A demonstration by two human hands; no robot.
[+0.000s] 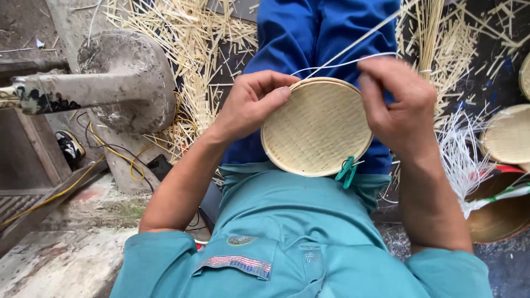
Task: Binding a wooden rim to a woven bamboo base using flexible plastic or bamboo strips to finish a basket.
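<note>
- Woven bamboo makes up the small round tray [316,128] that we see at the centre of the frame, resting on the lap over blue trousers [314,33].
- We see the left hand [251,102] closed around the tray's left rim, thumb lying on the woven face and fingers curled behind the edge.
- We see the right hand [398,107] at the tray's upper right rim, fingers pinched shut on a thin white strip [342,63] that loops across the top edge; a second pale strand runs from there toward the upper right.
- We note a green clothespin [347,170] clipped on the tray's lower rim, just above the teal shirt [287,237].
- We cannot see the far right part of the rim, as the right hand covers it.
- Beside the right forearm, a bundle of white strips [461,154] fans out at the right of the frame.
- Farther right, we see more finished round trays [508,135] at the frame's edge, with a brown bowl-like vessel [499,215] below them.
- Loose bamboo slivers [182,38] litter the ground across the top of the frame.
- At upper left stands a grey, dusty machine [118,83], with a yellow cable [130,160] trailing below it and a shoe [69,146] near the left edge.
</note>
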